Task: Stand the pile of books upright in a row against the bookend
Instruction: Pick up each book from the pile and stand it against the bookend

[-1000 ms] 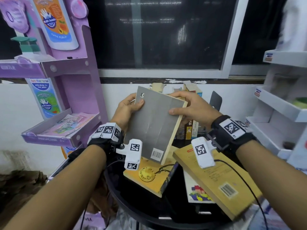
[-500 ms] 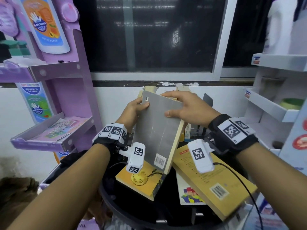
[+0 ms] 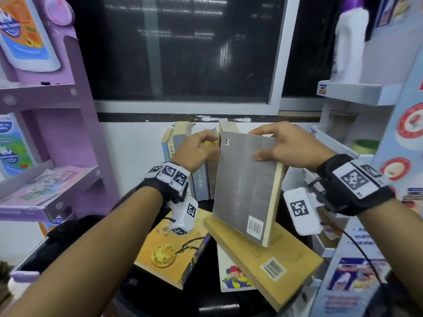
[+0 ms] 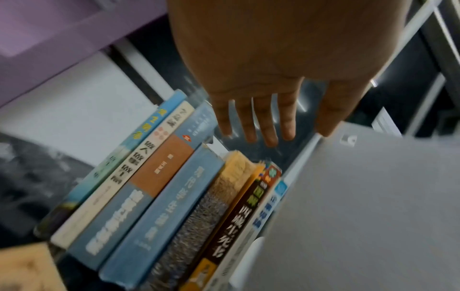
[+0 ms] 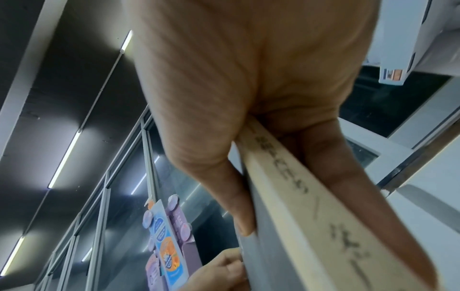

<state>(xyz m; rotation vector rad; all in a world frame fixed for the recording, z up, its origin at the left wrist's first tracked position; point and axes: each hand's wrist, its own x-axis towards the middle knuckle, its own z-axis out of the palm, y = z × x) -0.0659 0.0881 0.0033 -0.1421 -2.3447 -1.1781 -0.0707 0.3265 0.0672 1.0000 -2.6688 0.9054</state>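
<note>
Grey book (image 3: 246, 186) nearly upright, just right of standing row (image 4: 154, 189).

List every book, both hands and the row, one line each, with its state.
grey book: held upright, off the table
right hand: grips the grey book's top
left hand: on the row, holds nothing
row of books: upright, spines out
yellow book: lying flat
tan book: lying flat

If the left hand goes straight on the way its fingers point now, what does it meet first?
Probably the tops of the upright books: the left hand reaches over them beside the grey book. Depth is unclear.
</note>
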